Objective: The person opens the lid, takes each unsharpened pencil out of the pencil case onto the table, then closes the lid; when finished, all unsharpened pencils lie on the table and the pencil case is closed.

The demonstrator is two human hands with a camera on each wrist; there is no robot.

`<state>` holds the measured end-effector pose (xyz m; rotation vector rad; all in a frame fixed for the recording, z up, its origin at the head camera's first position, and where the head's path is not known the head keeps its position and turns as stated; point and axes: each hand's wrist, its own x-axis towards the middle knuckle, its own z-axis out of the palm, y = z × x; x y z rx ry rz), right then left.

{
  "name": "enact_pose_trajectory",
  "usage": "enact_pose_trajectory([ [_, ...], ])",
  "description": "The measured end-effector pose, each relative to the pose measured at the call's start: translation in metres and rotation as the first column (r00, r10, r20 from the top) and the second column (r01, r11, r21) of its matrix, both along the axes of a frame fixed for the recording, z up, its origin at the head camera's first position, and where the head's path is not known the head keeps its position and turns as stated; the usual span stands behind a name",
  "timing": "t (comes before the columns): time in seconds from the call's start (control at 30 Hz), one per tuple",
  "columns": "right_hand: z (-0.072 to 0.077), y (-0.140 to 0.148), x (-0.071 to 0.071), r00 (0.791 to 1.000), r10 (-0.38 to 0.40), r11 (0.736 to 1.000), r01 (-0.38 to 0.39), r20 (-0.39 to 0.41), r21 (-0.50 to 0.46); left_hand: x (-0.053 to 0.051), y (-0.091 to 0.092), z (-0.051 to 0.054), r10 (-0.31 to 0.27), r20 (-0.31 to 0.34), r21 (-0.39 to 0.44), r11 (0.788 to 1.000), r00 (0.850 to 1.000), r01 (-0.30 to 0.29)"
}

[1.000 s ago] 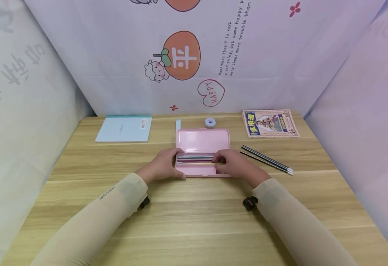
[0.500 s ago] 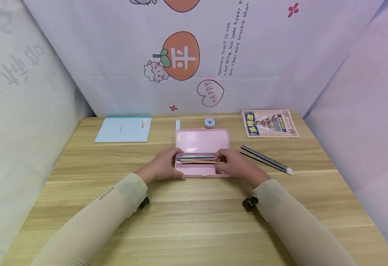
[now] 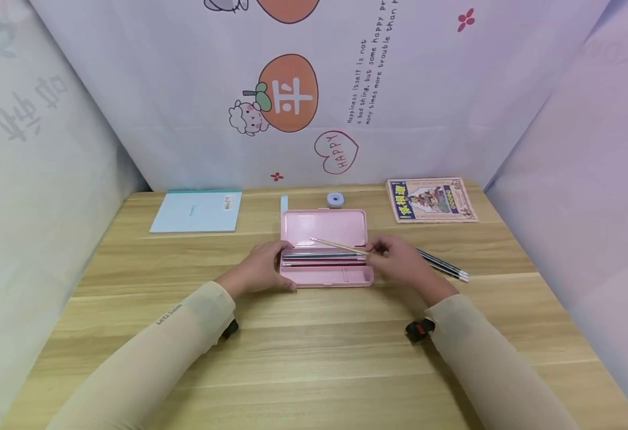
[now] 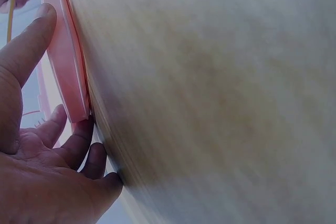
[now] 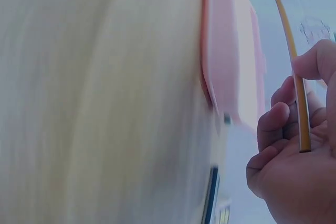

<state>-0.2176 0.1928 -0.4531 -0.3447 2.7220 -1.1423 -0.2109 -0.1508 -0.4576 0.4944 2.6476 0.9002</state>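
A pink pencil case [image 3: 324, 227] lies with its lid raised on the wooden table. Several pencils [image 3: 321, 257] in dark and reddish colours lie inside it. My left hand [image 3: 260, 267] holds the case's left end, thumb along the front wall and fingers at the end and back. Above the case's right end, my right hand [image 3: 402, 263] pinches a yellow pencil [image 5: 291, 45] between thumb and fingers. The pencil slants over the open case, its tip end pointing left toward the lid; the left wrist view also catches part of that hand and pencil.
Several black pencils [image 3: 445, 266] lie right of the case, partly hidden by my right hand. Behind the case are a lilac round item [image 3: 335, 199] and a light blue strip [image 3: 284, 204]. A pale blue notebook [image 3: 196, 211] lies back left, an illustrated book [image 3: 432, 200] back right.
My right hand has lifted the yellow pencil out of the case and moved right and up with it. The left hand stays on the case's left end.
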Motion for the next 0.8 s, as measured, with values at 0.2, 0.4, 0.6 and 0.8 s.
enact_pose_trajectory([
  [0.2,0.007,0.053,-0.003,0.995,-0.083,0.996,0.084,-0.058,0.009,0.001,0.001,0.001,-0.001,-0.003,-0.002,1.0,1.0,0.001],
  [0.4,0.006,0.108,-0.007,0.983,-0.178,0.978,0.181,-0.044,0.1,0.002,0.0,0.001,0.001,0.0,-0.002,1.0,1.0,-0.001],
  [0.6,-0.005,0.142,-0.005,0.975,-0.221,0.967,0.222,-0.024,0.124,0.002,0.0,0.001,-0.005,-0.005,0.005,1.0,1.0,0.005],
  [0.8,-0.013,0.151,-0.002,0.972,-0.236,0.962,0.232,0.011,0.147,0.001,0.0,0.001,-0.001,0.002,0.007,1.0,1.0,0.001],
])
